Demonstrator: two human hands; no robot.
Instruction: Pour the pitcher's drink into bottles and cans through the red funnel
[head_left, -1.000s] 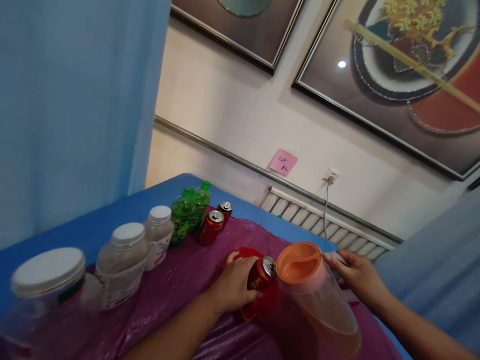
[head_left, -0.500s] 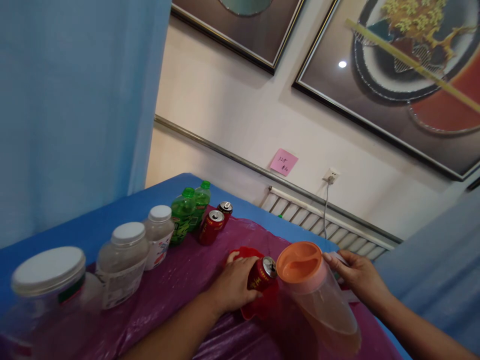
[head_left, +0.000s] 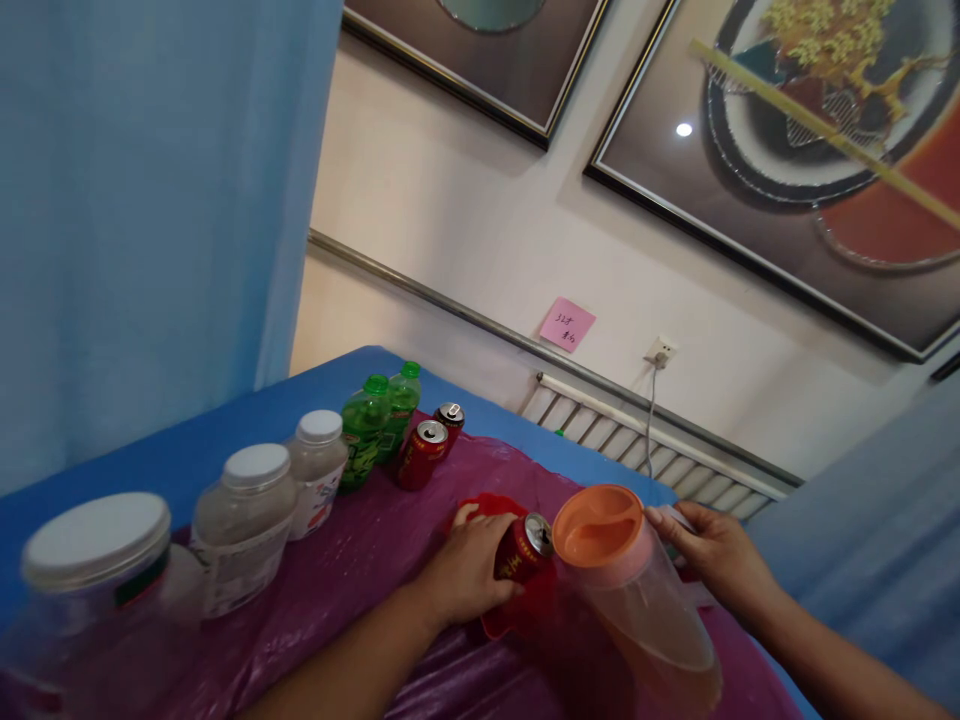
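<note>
My left hand (head_left: pixel 469 570) is wrapped round a red can (head_left: pixel 523 548), which tilts to the right above a red dish (head_left: pixel 495 625) on the purple plastic sheet (head_left: pixel 360 560). My right hand (head_left: pixel 716 550) grips the handle of a clear pitcher (head_left: pixel 652 620) with an orange lid (head_left: pixel 600 525). Cloudy liquid shows inside the pitcher, which leans with its lid close beside the can's top. Whether liquid runs between them cannot be made out.
White-lidded jars (head_left: pixel 244 530) line the table's left side. Beyond them stand two green bottles (head_left: pixel 364 430) and two more cans (head_left: pixel 424 455). A blue cloth (head_left: pixel 300 400) lies under the sheet. A radiator (head_left: pixel 592 425) is behind the table, with a blue curtain (head_left: pixel 150 200) at left.
</note>
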